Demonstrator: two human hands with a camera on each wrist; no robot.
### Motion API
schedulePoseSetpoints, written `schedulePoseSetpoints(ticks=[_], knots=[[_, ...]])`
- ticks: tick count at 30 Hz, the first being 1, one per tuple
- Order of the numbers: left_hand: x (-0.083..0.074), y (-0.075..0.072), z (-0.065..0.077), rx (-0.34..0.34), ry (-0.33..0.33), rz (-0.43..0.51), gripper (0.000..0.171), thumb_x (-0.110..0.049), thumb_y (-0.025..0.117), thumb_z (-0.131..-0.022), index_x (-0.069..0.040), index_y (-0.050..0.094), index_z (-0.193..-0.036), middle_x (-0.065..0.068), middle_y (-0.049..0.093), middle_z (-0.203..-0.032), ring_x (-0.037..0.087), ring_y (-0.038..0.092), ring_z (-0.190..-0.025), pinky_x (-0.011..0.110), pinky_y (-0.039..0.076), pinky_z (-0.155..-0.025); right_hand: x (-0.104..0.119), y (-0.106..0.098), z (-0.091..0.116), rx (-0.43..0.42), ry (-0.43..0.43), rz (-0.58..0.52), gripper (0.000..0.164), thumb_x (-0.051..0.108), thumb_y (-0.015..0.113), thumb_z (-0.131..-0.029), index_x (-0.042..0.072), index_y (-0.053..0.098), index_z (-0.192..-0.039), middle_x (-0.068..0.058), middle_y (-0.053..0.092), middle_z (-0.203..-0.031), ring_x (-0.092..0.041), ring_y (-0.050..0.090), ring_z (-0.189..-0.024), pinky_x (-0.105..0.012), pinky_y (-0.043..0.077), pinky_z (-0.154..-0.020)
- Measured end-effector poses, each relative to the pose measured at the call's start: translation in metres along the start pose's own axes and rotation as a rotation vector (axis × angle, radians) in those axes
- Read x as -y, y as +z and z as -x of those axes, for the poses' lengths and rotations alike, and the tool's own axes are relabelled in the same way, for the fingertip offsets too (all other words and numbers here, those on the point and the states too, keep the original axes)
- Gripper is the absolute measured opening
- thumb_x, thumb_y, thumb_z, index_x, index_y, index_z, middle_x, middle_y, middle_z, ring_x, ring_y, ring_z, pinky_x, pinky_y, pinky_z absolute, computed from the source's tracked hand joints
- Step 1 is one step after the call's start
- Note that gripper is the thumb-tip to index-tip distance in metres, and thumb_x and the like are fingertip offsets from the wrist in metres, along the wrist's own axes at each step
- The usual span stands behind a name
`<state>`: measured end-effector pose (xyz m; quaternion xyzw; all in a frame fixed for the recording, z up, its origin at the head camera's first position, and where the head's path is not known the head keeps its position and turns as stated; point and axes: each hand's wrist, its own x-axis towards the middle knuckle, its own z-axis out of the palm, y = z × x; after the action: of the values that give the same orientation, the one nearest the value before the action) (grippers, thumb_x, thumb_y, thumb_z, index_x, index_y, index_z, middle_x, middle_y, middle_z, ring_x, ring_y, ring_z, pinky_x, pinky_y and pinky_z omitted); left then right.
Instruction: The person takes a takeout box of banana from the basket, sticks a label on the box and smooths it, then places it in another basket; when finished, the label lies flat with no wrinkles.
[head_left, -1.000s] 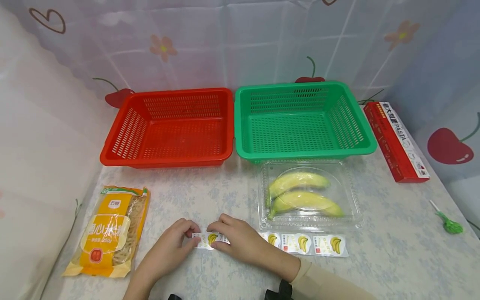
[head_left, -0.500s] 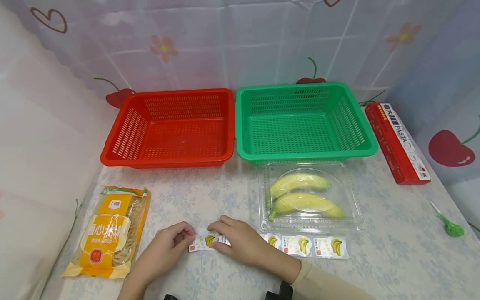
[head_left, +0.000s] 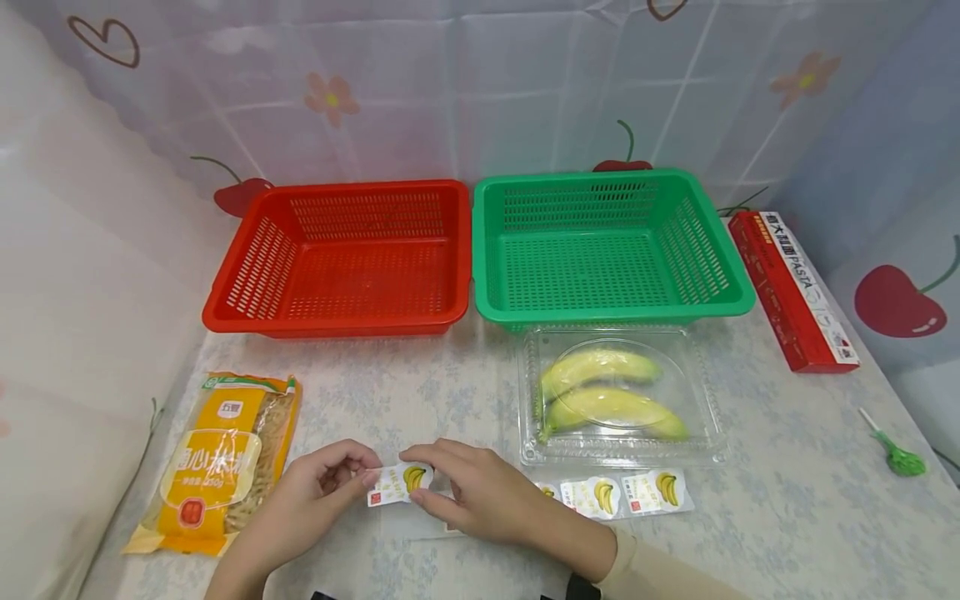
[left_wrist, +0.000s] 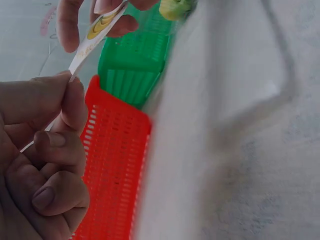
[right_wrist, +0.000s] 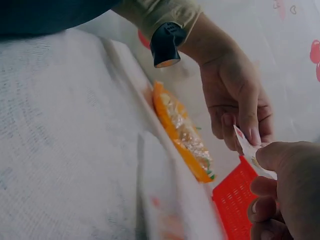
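Observation:
A white label printed with bananas is stretched between both hands. My left hand pinches its left end between thumb and forefinger; in the left wrist view the label stands edge-on and lifted off the table. My right hand pinches the banana end, its thumb over the label in the right wrist view. Beneath lies the label strip, its left part bare backing and several banana labels still on its right part. The right hand and forearm hide the strip's middle.
Behind the strip sits a clear plastic box holding two bananas. A red basket and a green basket stand at the back. A yellow noodle bag lies left; a pasta box and green broccoli-like item lie right.
The label at the strip's left end has come off its backing and risen between the hands. Both hands have shifted slightly left, and the strip's bare backing now shows below them.

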<state>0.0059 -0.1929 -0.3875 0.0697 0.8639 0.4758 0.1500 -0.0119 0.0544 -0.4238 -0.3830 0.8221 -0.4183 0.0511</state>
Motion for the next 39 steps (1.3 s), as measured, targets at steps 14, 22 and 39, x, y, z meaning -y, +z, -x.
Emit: schedulePoseSetpoints(ticks=[14,22,39], knots=[[-0.044,0.016,-0.016,0.034,0.102,0.082,0.004,-0.029,0.067,-0.095,-0.026,0.067,-0.098,-0.002,0.057,-0.077,0.007,0.047,-0.060,0.024,0.043,-0.053,0.027,-0.046,0.022,-0.163,0.069,-0.082,0.030,0.019,0.067,-0.096,0.020,0.063,-0.126,0.011,0.054,-0.078,0.011,0.032,-0.054,-0.008,0.035,-0.049],[-0.080,0.049,-0.054,0.040,0.205,0.016,0.009,-0.029,0.069,-0.094,-0.033,0.067,-0.102,-0.010,0.060,-0.077,0.004,0.039,-0.054,0.022,0.036,-0.051,0.020,-0.091,0.046,-0.278,0.175,0.027,0.031,0.016,0.069,-0.093,0.019,0.065,-0.124,0.012,0.049,-0.070,0.009,0.034,-0.050,-0.014,0.036,-0.044],[-0.150,0.128,-0.140,0.003,0.413,-0.398,0.014,-0.028,0.064,-0.097,-0.021,0.070,-0.107,-0.012,0.073,-0.089,0.013,0.064,-0.090,0.028,0.051,-0.079,-0.024,-0.168,0.085,-0.356,0.470,0.438,0.036,0.019,0.073,-0.091,0.016,0.065,-0.126,-0.001,0.067,-0.094,-0.005,0.040,-0.054,-0.023,0.035,-0.046]])
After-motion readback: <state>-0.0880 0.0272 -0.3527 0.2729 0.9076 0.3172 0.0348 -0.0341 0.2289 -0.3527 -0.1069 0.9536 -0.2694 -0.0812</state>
